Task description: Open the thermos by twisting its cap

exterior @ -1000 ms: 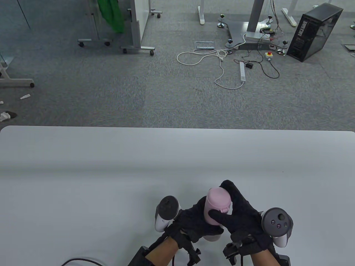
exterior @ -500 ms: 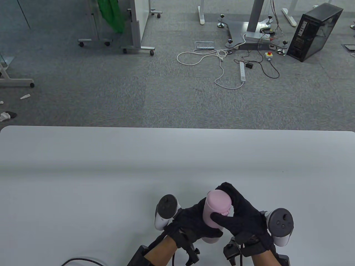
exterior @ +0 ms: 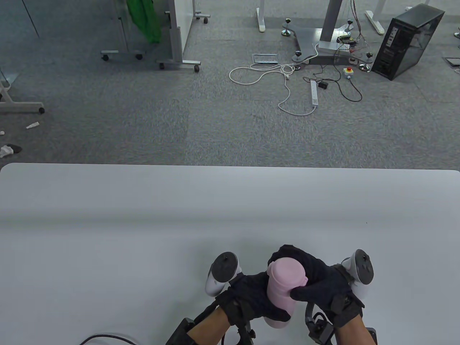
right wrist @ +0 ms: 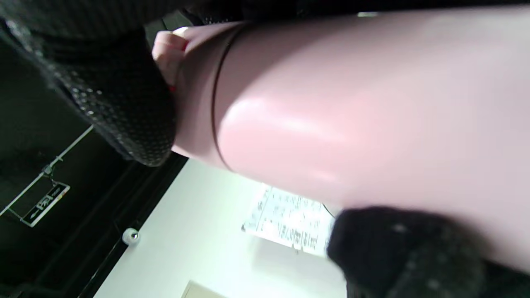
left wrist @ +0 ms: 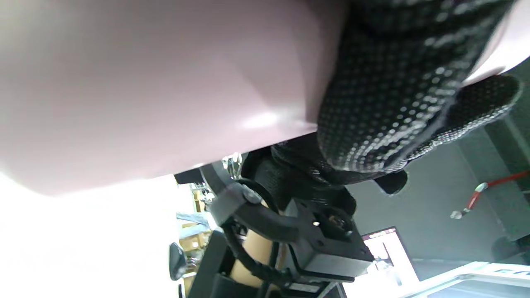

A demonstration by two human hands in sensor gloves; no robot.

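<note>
A pink thermos (exterior: 282, 298) stands upright near the table's front edge. Its pink cap (exterior: 287, 271) is on top. My left hand (exterior: 253, 296) grips the thermos body from the left. My right hand (exterior: 316, 278) wraps around the cap, with the thumb on the near side and the fingers curled over the far side. In the left wrist view the pink body (left wrist: 157, 82) fills the top, with my gloved fingers (left wrist: 381, 91) around it. In the right wrist view the thermos (right wrist: 352, 107) lies across the frame, and the seam under the cap (right wrist: 194, 82) shows.
The white table (exterior: 143, 222) stretches away to its far edge (exterior: 230, 166). A dark cable (exterior: 104, 337) lies at the table's front left. Beyond the table are grey carpet, floor cables, a power strip (exterior: 314, 92) and a black computer case (exterior: 406, 41).
My right hand has rotated around the cap, its tracker swinging up and to the left. The thermos and both hands have shifted slightly towards the front edge.
</note>
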